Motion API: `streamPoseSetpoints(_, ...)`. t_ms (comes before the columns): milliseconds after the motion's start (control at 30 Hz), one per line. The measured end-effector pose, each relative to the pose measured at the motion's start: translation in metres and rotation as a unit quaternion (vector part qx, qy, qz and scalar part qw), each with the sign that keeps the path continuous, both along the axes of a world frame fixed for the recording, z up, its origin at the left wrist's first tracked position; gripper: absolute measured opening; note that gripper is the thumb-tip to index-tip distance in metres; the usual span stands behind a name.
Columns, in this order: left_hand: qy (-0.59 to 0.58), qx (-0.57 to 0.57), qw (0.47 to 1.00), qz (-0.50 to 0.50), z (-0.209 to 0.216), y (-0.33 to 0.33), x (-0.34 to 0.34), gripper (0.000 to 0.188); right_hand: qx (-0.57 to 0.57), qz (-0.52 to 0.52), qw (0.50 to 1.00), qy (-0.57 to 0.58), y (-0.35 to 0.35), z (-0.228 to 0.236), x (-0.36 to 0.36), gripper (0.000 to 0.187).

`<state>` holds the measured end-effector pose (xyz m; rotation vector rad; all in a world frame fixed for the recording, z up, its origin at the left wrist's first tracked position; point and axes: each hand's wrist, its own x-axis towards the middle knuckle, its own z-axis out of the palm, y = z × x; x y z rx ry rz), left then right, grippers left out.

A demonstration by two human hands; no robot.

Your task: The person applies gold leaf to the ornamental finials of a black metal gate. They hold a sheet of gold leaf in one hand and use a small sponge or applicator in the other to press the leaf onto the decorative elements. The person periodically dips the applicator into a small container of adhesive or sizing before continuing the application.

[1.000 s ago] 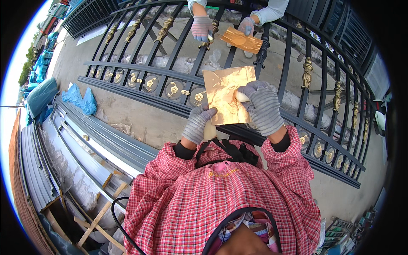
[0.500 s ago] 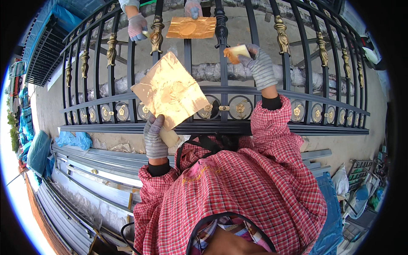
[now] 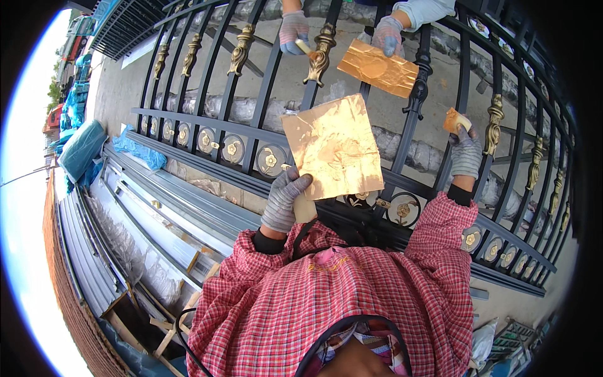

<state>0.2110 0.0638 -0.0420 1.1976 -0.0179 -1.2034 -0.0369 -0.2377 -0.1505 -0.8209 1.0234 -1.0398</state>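
Observation:
In my left hand (image 3: 286, 201), gloved in grey stripes, is a square card (image 3: 352, 160) smeared with shiny gold paint, the thumb pressing its lower left corner. A pale strip (image 3: 305, 209) sticks out below the card beside that hand. My right hand (image 3: 465, 156), also gloved, pinches a cream sponge (image 3: 463, 120) with a gold-orange tip, held above the bars. Beneath both hands lies a black metal fence panel (image 3: 257, 133). Closest to the sponge is a gold-painted bar ornament (image 3: 494, 119); another ornament (image 3: 423, 66), left of it, is still black.
Across the panel, a co-worker's gloved hand (image 3: 293, 32) holds a small pale applicator at a gold ornament (image 3: 323, 47). Their other hand (image 3: 387, 36) grips a gold-smeared card (image 3: 380, 68). Metal profiles (image 3: 182, 198) lie at left, near blue plastic sheeting (image 3: 143, 151).
The view has turned, so the fence now slants down to the right. My right hand has drawn the sponge away from the black ornament. Both hands keep their hold.

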Motion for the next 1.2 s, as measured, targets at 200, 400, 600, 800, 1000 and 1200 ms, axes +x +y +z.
streamPoseSetpoints(200, 0.009, -0.01, 0.998, -0.057, 0.01, -0.011, 0.012, 0.033, 0.03, -0.063, 0.996, -0.057, 0.003, -0.007, -0.013, 0.028)
streamPoseSetpoints(400, 0.03, -0.023, 0.998, -0.046, 0.011, -0.014, 0.011, 0.036, 0.027, -0.114, 0.984, -0.131, 0.003, -0.006, -0.025, 0.033)
streamPoseSetpoints(600, 0.036, -0.023, 0.999, -0.008, 0.007, 0.005, 0.016, 0.038, 0.009, 0.004, 0.975, -0.222, 0.005, -0.009, -0.038, 0.041)
streamPoseSetpoints(800, 0.002, -0.002, 0.999, 0.039, 0.019, 0.036, 0.037, 0.038, -0.017, 0.005, 0.975, -0.221, 0.029, -0.002, -0.013, 0.046)
streamPoseSetpoints(1000, -0.066, 0.018, 0.996, 0.06, 0.028, 0.083, 0.091, 0.042, -0.029, 0.042, 0.978, -0.204, 0.091, 0.038, 0.084, 0.041)
streamPoseSetpoints(1200, -0.122, 0.032, 0.99, 0.068, 0.021, 0.16, 0.188, 0.045, 0.01, 0.119, 0.949, -0.292, 0.169, 0.062, 0.231, 0.041)
